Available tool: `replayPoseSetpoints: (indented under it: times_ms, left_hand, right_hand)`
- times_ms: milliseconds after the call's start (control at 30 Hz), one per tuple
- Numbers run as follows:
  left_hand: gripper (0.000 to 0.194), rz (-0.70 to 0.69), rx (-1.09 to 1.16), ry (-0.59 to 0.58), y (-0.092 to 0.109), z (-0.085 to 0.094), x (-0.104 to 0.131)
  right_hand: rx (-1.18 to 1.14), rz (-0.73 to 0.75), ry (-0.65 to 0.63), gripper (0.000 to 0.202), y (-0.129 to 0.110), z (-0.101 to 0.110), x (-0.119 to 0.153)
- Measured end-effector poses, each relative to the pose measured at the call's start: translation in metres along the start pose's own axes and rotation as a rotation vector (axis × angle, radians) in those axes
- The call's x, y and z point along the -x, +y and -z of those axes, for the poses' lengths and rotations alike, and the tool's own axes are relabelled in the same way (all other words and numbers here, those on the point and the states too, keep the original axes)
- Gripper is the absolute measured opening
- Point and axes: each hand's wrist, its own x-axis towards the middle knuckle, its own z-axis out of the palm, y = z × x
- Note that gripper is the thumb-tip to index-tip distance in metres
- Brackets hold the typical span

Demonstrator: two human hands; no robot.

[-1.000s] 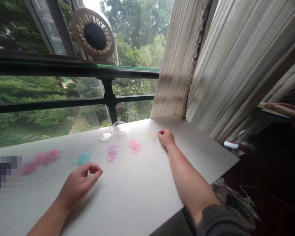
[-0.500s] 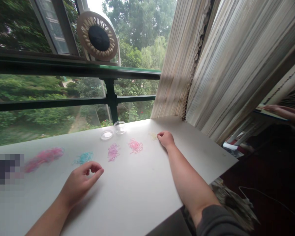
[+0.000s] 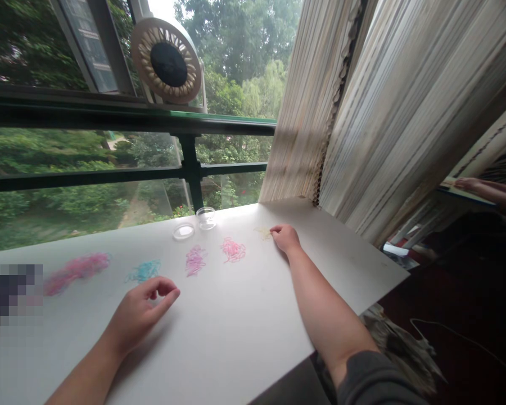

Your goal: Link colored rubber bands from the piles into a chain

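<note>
My right hand (image 3: 285,238) is at the edge of a small pile of pale yellow rubber bands (image 3: 263,232), thumb and fingers pinched together; whatever lies between the tips is too small to make out. Over the white table, just in front of a pile of blue rubber bands (image 3: 144,270), my left hand (image 3: 145,309) is held with thumb and forefinger closed in a ring. Nothing shows between its tips. Purple rubber bands (image 3: 195,260) and pink rubber bands (image 3: 233,250) lie in separate piles between the two hands.
A larger mixed pink and purple heap (image 3: 78,271) lies at the left, beside a blurred-out patch. Two clear round dishes (image 3: 206,219) stand at the table's (image 3: 231,337) window edge. Behind are a railing (image 3: 231,128), a fan (image 3: 168,63) and a curtain (image 3: 362,112). Another person's arm (image 3: 489,190) shows far right.
Hardly anything differs. Both hands keep their pose and place, and the piles look the same; the view has shifted very slightly.
</note>
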Motion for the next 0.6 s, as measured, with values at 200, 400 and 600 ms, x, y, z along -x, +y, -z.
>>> replayPoseSetpoints:
  times_ms: [200,400,600]
  left_hand:
    - [0.029,-0.01,0.002,0.0,0.001,0.001,-0.001]
    - [0.028,-0.037,-0.003,0.008,-0.005,-0.001,0.0]
    - [0.026,-0.053,0.022,-0.029,-0.007,-0.004,-0.001]
  right_hand:
    - [-0.052,-0.024,0.095,0.032,-0.001,0.0,0.001]
    - [-0.138,0.011,0.145,0.019,-0.017,0.007,0.008]
    - [-0.258,0.286,-0.104,0.039,-0.08,-0.011,0.058]
